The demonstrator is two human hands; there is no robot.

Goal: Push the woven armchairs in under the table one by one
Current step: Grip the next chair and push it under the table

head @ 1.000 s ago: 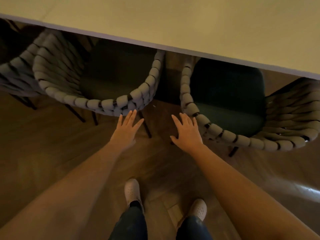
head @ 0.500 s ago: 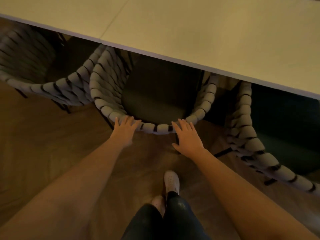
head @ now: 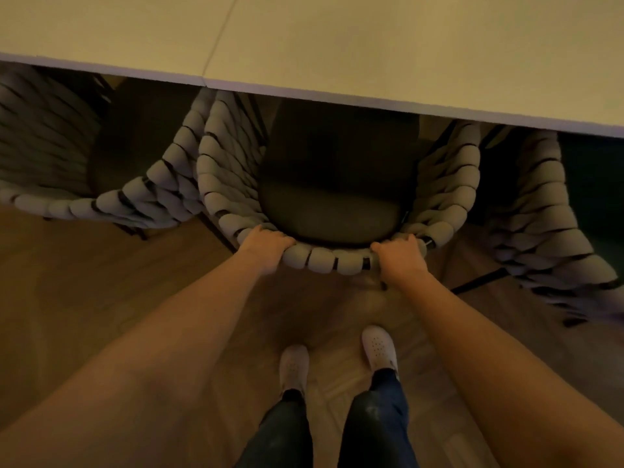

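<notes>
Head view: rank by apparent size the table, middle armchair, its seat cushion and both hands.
Largest first: table, middle armchair, seat cushion; then left hand and right hand, which look alike, so unranked.

Armchair (head: 324, 261): thick woven cord, matt grey. Seat cushion (head: 331, 211): dark, matt. Table (head: 371, 45): smooth, matt. Floor (head: 84, 265): wood, slight sheen.

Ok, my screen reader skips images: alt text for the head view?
Left hand and right hand grip the back rim of the middle woven armchair, its seat partly under the table. A left armchair and a right armchair flank it.
</notes>
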